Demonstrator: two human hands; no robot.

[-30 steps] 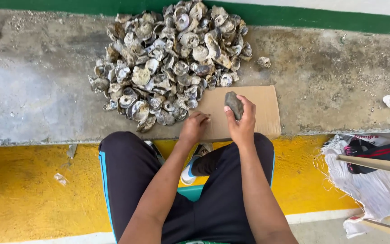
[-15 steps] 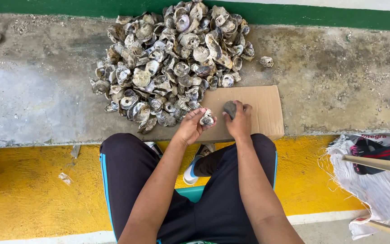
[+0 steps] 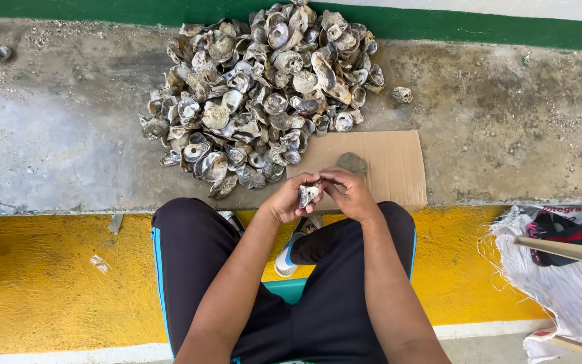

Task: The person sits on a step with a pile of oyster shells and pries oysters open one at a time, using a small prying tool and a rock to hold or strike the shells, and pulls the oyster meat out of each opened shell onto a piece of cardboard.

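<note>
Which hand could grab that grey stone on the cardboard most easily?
Probably the right hand: the stone lies just beyond its knuckles on the cardboard, while the left hand has the shell in its grip.

Small grey oyster shell (image 3: 308, 194), pale inside, held above cardboard edge

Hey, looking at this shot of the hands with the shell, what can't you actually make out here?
Head view only:
- Shell: mostly covered by the left hand and right hand; whether it is open or closed is unclear.
- Grey stone on the cardboard: its near edge is hidden behind the right hand.
- Shell pile: top cut off by the frame edge.
- White sack: cut off at the right edge.
</note>
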